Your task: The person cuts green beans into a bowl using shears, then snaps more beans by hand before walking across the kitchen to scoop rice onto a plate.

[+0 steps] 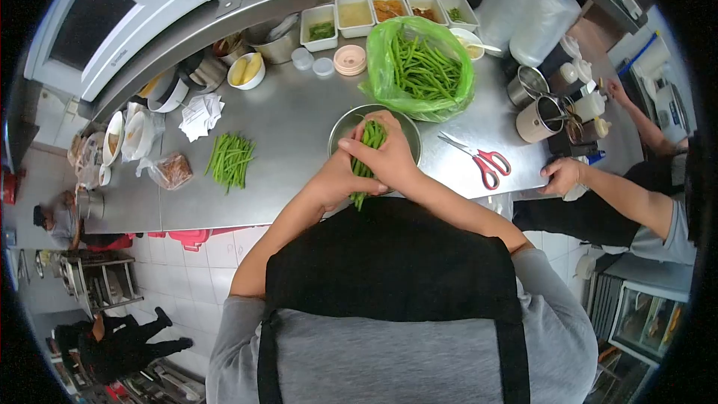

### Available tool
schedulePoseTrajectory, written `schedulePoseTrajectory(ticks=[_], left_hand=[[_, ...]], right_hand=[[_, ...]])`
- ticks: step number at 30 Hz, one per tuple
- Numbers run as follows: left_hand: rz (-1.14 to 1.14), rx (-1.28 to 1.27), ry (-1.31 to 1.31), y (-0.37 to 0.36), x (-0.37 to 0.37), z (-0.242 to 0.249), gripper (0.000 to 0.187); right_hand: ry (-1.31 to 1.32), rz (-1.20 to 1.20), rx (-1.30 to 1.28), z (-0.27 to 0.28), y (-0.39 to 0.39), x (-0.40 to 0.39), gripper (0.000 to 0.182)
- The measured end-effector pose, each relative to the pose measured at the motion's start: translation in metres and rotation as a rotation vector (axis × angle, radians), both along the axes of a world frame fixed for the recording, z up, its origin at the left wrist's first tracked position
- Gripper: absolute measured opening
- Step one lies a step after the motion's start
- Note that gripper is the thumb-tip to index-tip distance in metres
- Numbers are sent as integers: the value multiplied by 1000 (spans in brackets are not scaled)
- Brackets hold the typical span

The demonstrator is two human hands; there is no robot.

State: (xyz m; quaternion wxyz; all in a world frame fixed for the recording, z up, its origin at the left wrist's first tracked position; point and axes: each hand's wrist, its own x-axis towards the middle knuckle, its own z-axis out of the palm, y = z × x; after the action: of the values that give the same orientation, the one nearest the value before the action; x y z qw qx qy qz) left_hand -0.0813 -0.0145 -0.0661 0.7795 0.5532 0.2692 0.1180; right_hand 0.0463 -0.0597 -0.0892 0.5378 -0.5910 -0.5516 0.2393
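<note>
Between my two hands is a bunch of green beans (pixel 372 138), held over a metal bowl (pixel 410 132). My left hand (pixel 333 177) is wrapped round the lower part of the bunch, and my right hand (pixel 392 151) grips it higher up. To the left, a pile of green beans (pixel 230 161) lies on the steel counter. Behind the bowl stands a green plastic bag (pixel 381 75), its mouth wide and full of beans. A pair of scissors (pixel 488 163) with red handles rests to the right, blades apart.
White containers of ingredients (pixel 354 15) line the back. On the right are metal cups (pixel 529 86) and bottles (pixel 591 105). A co-worker's hand (pixel 562 176) touches the counter edge there. Papers (pixel 200 116) and a bagged brown food (pixel 172 170) lie to the left.
</note>
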Motion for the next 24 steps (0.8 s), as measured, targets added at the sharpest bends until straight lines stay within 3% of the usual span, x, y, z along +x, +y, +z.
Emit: schedulePoseTrajectory(ticks=[4, 5, 7, 9, 10, 12, 19, 22, 24], left_hand=[[77, -54, 12, 2, -2, -16, 56], [79, -119, 8, 3, -4, -13, 51], [105, -249, 1, 5, -13, -4, 40], [141, -264, -9, 7, -19, -4, 32], [158, -269, -14, 7, -22, -5, 29], [171, -238, -5, 8, -26, -10, 28], [232, -187, 17, 7, -24, -16, 21], [286, -184, 28, 8, -24, -17, 19], [313, -135, 56, 9, -24, -16, 20]], right_hand=[[-227, -18, 150, -11, -13, 27, 37], [8, 41, 58, 2, -30, 37, 39], [68, -95, -35, 2, -64, 66, 33], [-280, -362, -156, -38, -100, 116, 23], [-630, -400, -213, -58, -123, 146, 25], [-615, -500, -426, -57, -157, 160, 30], [-720, -471, -712, -58, -177, 185, 22], [-398, -470, -814, -45, -179, 185, 18], [-105, -325, -592, -45, -189, 180, 12]])
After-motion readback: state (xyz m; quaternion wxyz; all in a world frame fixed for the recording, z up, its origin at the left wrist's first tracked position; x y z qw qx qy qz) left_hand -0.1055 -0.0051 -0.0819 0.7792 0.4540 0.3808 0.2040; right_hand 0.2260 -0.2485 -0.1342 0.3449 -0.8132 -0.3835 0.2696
